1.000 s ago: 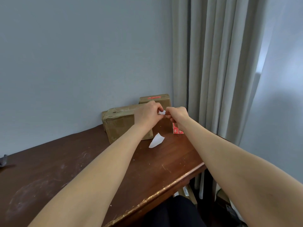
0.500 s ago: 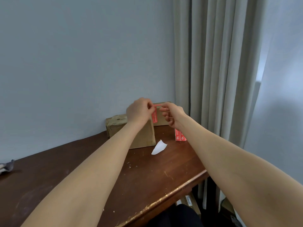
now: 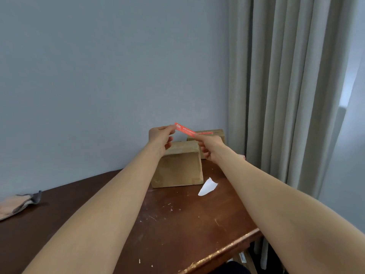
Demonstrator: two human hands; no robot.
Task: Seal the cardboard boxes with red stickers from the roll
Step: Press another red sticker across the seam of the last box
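A red sticker (image 3: 184,129) with white print is stretched flat in the air between my two hands. My left hand (image 3: 161,139) pinches its left end and my right hand (image 3: 209,147) pinches its right end. Both hands hover just above a brown cardboard box (image 3: 178,167) that stands on the dark wooden table (image 3: 167,220) by the wall. Behind it, in the corner, a second cardboard box (image 3: 214,135) carries a red sticker on its top. The sticker roll is mostly hidden behind my right wrist; only a red-and-white bit (image 3: 242,156) shows.
A white scrap of backing paper (image 3: 207,186) lies on the table in front of the box. A folded cloth (image 3: 17,204) rests at the table's left edge. Grey curtains (image 3: 286,91) hang to the right, and the table's front edge (image 3: 223,252) runs diagonally at lower right.
The sticker has come free of its backing and my hands have drawn apart, pulling it out flat. Both hands have risen above the nearer box.
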